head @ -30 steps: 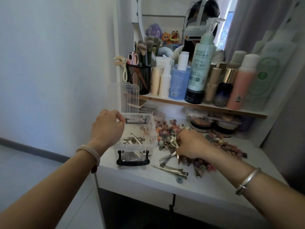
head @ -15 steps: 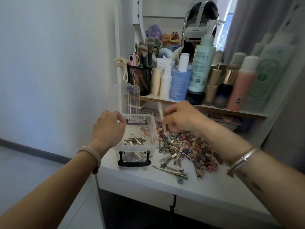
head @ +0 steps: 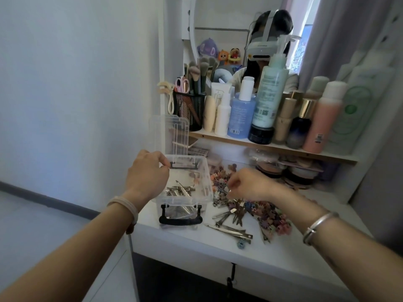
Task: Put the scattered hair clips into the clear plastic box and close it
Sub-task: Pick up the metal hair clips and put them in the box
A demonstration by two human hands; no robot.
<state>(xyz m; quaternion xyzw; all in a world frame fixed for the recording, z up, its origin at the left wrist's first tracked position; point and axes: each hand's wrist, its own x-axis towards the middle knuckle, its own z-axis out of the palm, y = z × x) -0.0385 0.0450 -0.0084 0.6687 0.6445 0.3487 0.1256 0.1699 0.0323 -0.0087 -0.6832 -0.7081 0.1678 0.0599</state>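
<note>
The clear plastic box stands open at the table's left edge, its lid upright behind it and a black handle in front. Several metal hair clips lie inside. My left hand grips the box's left rim near the back hinge. To the right of the box lies the scattered pile of hair clips, small coloured claws mixed with long metal ones. My right hand rests on the pile's left part, thumb and fingers pinched on a small clip there.
A shelf behind the pile carries bottles, and a black mesh cup holds brushes. Compacts sit under the shelf. A mirror is behind, a white wall on the left, and the white table edge is near me.
My right hand, which held a clip up over the box half a second ago, has come back down onto the pile. The left hand and the box have stayed in place.
</note>
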